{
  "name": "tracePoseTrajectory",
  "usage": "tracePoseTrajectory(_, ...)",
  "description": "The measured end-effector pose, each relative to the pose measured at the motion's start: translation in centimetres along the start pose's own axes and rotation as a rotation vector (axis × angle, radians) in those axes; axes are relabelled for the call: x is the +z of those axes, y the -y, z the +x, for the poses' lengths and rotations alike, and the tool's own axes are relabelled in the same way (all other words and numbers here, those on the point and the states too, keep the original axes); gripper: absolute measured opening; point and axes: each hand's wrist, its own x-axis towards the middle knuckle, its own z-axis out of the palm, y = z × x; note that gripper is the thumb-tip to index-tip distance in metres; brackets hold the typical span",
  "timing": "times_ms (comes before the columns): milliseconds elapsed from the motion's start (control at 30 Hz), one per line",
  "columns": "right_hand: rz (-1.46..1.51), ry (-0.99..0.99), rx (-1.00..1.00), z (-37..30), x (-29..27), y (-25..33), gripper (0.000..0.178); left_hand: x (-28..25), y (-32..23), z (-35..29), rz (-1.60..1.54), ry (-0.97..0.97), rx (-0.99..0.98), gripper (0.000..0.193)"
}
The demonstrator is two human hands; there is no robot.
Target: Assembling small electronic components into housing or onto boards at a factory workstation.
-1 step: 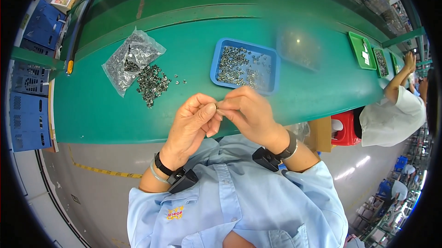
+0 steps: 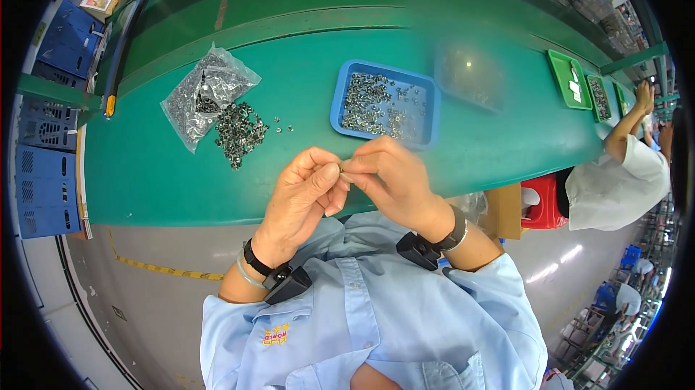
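Note:
My left hand [image 2: 304, 191] and my right hand [image 2: 391, 176] meet fingertip to fingertip over the near edge of the green table. Both are closed in a pinch around one tiny piece, mostly covered by the fingers and too small to name. Beyond my left hand lies a loose pile of small shiny metal parts [image 2: 239, 133], spilling from a clear plastic bag [image 2: 179, 111] that holds more of them. A few single parts [image 2: 283, 129] rest just right of the pile. Past my right hand stands a blue tray [image 2: 336, 104] with many similar small metal parts inside.
Blue plastic crates [image 2: 47, 191] stack up at the left. Farther right on the table [image 2: 536, 147] are green trays [image 2: 567, 80]. A co-worker in a white shirt [image 2: 615, 184] sits there beside a red stool [image 2: 544, 202] and a cardboard box [image 2: 504, 211]. A blurred patch covers the upper right.

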Motion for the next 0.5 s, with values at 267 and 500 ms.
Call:
tracePoseTrajectory(267, 0.096, -0.083, 0.009, -0.1, 0.17, 0.37, 0.019, 0.16, 0.49, 0.11, -0.126, 0.065, -0.028, 0.012)
tracePoseTrajectory(500, 0.044, -0.024, -0.003, -0.31, -0.42, 0.0, 0.018, 0.25, -0.12, 0.18, 0.064, 0.033, -0.005, 0.013)
